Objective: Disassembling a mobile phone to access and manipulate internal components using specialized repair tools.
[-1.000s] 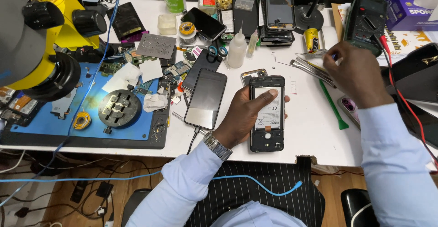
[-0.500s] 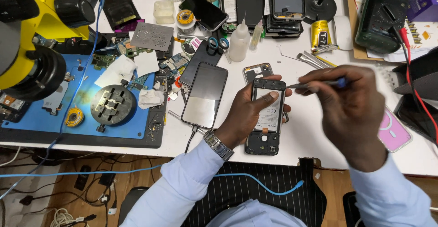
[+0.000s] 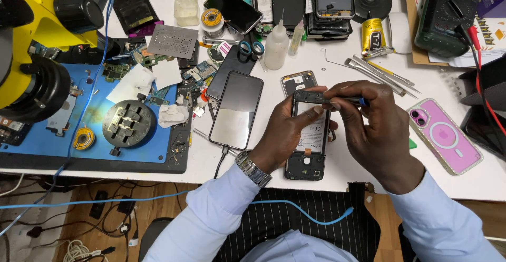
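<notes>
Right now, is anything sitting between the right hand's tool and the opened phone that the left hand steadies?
Nothing visible does. The right hand holds a thin tool whose tip already meets the top edge of the opened phone, gripped by the left hand. The black phone and the pink phone case lie off to either side.

White surface (image 3: 174, 163) spans the view, front edge running left to right. Below it, wood-plank floor (image 3: 158, 209), brown, partly shadowed. Loose cables (image 3: 79, 249) lie on the floor at lower left, white and black; a blue cable (image 3: 105, 201) crosses above them. Dark shape under the surface (image 3: 153, 235), possibly a chair base. Lighting even, from overhead.
</notes>
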